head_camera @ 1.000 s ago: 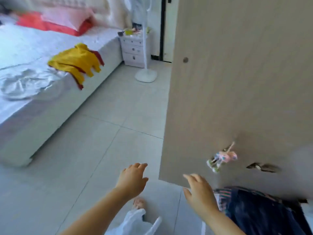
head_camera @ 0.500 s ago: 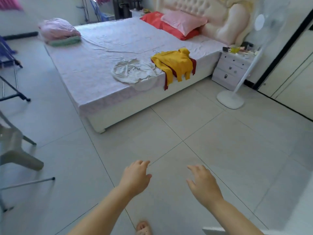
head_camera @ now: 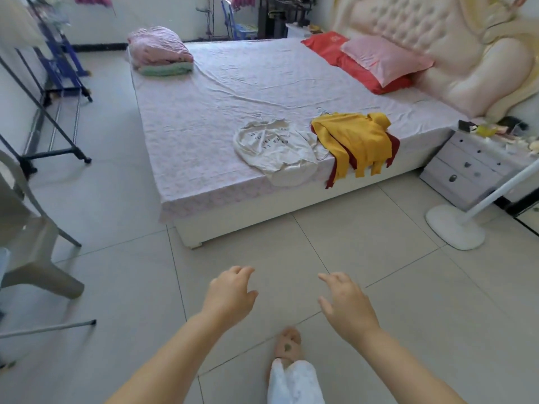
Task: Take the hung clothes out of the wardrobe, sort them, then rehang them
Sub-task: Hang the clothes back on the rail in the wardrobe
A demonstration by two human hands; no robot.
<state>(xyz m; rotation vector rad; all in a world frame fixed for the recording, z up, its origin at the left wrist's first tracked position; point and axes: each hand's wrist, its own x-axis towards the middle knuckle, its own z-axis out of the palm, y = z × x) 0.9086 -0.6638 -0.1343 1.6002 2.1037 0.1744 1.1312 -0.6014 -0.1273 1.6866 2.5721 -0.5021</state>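
A yellow garment [head_camera: 357,141] with dark red trim lies on the near right edge of the bed [head_camera: 233,91], its sleeves hanging over the side. Left of it lies a cream shirt [head_camera: 274,147] with dark lettering, a wire hanger hook showing at its collar. My left hand [head_camera: 230,293] and my right hand [head_camera: 347,304] are stretched out over the tiled floor in front of the bed, both empty with loosely curled fingers. The wardrobe is out of view.
A folded pink and green bedding pile [head_camera: 160,55] sits at the bed's far left corner, pillows [head_camera: 379,59] at the headboard. A white nightstand [head_camera: 478,161] and a fan base [head_camera: 455,228] stand right. A grey plastic chair [head_camera: 32,246] and black rack [head_camera: 49,135] stand left.
The view has swung left from the wardrobe door to the bed and moved closer to it. Both hands stay empty and outstretched.
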